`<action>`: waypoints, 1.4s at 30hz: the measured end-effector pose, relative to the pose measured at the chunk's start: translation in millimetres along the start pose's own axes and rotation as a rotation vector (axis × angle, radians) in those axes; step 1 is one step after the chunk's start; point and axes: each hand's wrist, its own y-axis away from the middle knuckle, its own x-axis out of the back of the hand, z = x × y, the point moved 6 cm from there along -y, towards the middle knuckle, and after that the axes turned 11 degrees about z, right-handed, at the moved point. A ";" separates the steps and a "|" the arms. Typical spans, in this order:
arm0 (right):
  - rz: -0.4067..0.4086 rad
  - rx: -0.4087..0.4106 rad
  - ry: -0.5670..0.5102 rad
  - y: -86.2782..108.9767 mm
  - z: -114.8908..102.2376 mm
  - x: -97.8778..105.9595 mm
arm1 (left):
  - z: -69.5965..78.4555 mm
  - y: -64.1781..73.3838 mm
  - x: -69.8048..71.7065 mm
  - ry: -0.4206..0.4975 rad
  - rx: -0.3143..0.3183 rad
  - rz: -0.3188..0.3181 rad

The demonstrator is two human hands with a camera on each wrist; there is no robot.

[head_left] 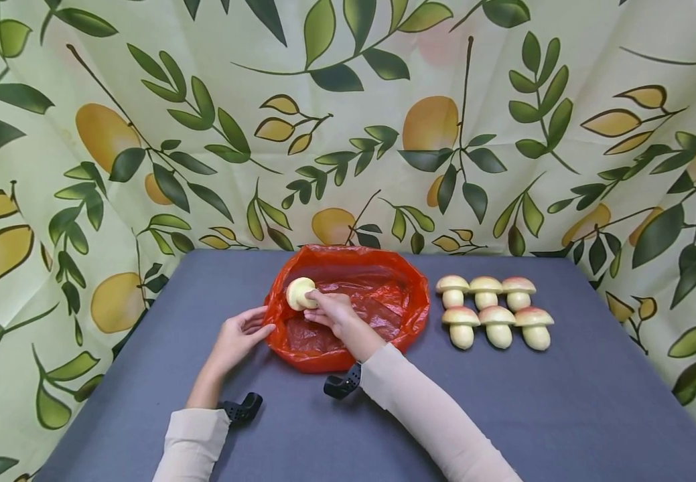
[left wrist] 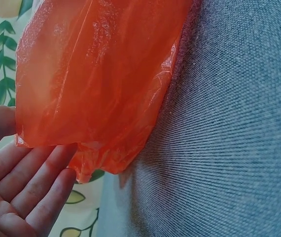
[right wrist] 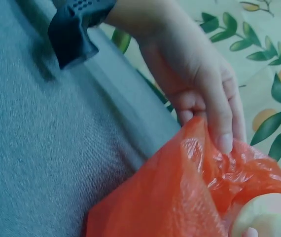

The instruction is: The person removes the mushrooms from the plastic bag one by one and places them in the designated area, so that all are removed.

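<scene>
A red plastic bag [head_left: 317, 363] stands with its wide mouth facing up on the table. My left hand [head_left: 236, 340] holds the bag's left rim, the thumb on one side and fingers on the other, as the left wrist view shows with the bag film [left wrist: 101, 84] between them. With my right hand [head_left: 340, 316] I grip a pale mushroom [head_left: 301, 292] inside the bag's mouth, near the left wall. Its cap points up and left. In the right wrist view only part of the mushroom [right wrist: 266, 212] and my fingertips show at the lower right corner.
Several mushrooms with pinkish caps [head_left: 497, 318] lie in two rows right of the bag. The grey table [head_left: 565, 415] extends to a leaf-patterned cloth [head_left: 354, 100] behind and at both sides. Each wrist carries a black camera mount [head_left: 341, 383].
</scene>
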 end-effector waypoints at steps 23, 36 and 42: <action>-0.270 0.008 -0.073 18.8 -4.7 18.6 | 3.0 -2.8 -1.4 -0.007 -0.001 0.007; -0.284 0.061 -0.028 37.6 -11.5 40.3 | 0.0 -1.3 -1.9 -0.026 -0.016 0.003; -0.277 0.065 -0.025 45.5 -14.5 53.0 | -0.5 -1.2 -2.0 -0.024 -0.017 0.005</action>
